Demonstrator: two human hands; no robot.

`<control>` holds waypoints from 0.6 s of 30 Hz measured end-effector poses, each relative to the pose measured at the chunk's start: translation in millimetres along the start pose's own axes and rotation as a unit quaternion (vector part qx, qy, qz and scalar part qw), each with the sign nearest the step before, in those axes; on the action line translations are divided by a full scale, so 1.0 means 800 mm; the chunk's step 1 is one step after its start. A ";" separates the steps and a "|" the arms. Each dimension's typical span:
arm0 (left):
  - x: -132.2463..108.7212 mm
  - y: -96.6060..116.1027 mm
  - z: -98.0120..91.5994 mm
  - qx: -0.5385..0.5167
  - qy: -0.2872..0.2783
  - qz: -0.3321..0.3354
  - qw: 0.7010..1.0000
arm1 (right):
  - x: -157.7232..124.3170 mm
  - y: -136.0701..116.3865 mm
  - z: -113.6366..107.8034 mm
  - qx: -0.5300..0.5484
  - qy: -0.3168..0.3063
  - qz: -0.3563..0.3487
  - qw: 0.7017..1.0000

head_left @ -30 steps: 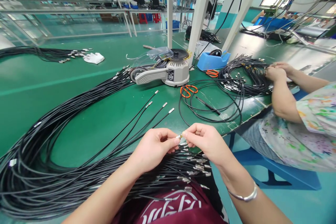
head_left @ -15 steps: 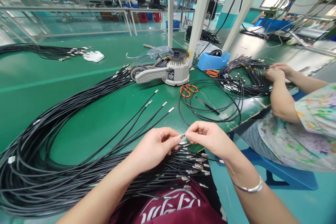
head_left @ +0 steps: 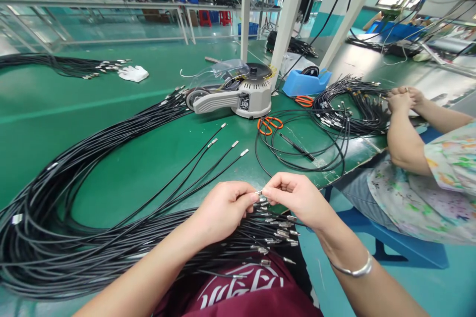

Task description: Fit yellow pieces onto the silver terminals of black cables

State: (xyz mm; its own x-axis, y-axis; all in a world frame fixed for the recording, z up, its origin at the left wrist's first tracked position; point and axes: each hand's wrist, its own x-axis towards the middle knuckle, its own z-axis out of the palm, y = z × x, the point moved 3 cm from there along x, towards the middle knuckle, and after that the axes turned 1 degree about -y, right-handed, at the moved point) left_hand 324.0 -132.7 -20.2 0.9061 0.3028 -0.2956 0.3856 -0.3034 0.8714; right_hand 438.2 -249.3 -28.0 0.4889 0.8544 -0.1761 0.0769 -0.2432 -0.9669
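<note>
My left hand [head_left: 225, 210] pinches the metal-tipped end of a black cable between thumb and fingertips. Facing it, my right hand [head_left: 292, 195] is closed in a pinch on the same small metal cable end [head_left: 259, 192]; the fingers cover most of it. Under both hands lies a thick looped bundle of black cables [head_left: 122, 242], its many silvery connectors [head_left: 284, 233] fanned out at the table's near edge. Several single cable ends [head_left: 243, 152] stick out on the green table just beyond my left hand.
A grey tape dispenser machine [head_left: 253, 96] stands ahead. Orange-handled scissors [head_left: 270, 126], a pen [head_left: 297, 147] and loose cable loops lie right of it, near a blue tape holder [head_left: 307, 83]. A co-worker's hands [head_left: 403, 99] handle another cable coil [head_left: 351, 109]. A white glove [head_left: 133, 74] lies far left.
The view has shifted slightly. Both hands keep their pinch at the cable end, with only a small shift of the fingers. The co-worker's hands have moved slightly.
</note>
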 end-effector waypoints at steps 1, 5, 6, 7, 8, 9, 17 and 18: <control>0.001 0.000 0.000 0.007 0.001 0.003 1.000 | 0.000 0.000 0.001 0.000 -0.002 0.000 1.000; 0.002 0.001 0.003 0.036 0.006 0.011 0.999 | 0.002 0.002 0.003 -0.002 -0.008 -0.001 1.000; 0.002 0.001 0.004 0.042 0.008 0.013 0.999 | 0.002 0.002 0.003 -0.006 -0.008 0.000 1.000; 0.003 0.000 0.005 0.048 0.010 0.014 0.999 | 0.003 0.003 0.004 -0.011 -0.008 0.001 1.000; 0.003 0.000 0.006 0.054 0.013 0.016 0.998 | 0.004 0.004 0.004 -0.016 -0.010 0.002 1.000; 0.003 -0.001 0.007 0.061 0.016 0.017 0.998 | 0.004 0.006 0.005 -0.019 -0.015 0.003 1.000; 0.002 0.002 0.002 0.099 0.013 0.023 0.995 | 0.008 0.012 -0.001 -0.013 -0.057 0.008 0.998; 0.002 0.003 -0.001 0.086 0.008 0.014 0.996 | 0.008 0.011 -0.003 -0.004 -0.067 0.008 0.998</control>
State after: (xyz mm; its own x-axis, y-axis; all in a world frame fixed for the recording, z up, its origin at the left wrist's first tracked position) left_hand 326.1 -132.5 -18.5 0.9147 0.3058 -0.2642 0.3852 -0.4625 0.7985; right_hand 444.0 -247.0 -37.3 0.3687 0.9043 -0.2149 0.0767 -0.2600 -0.9625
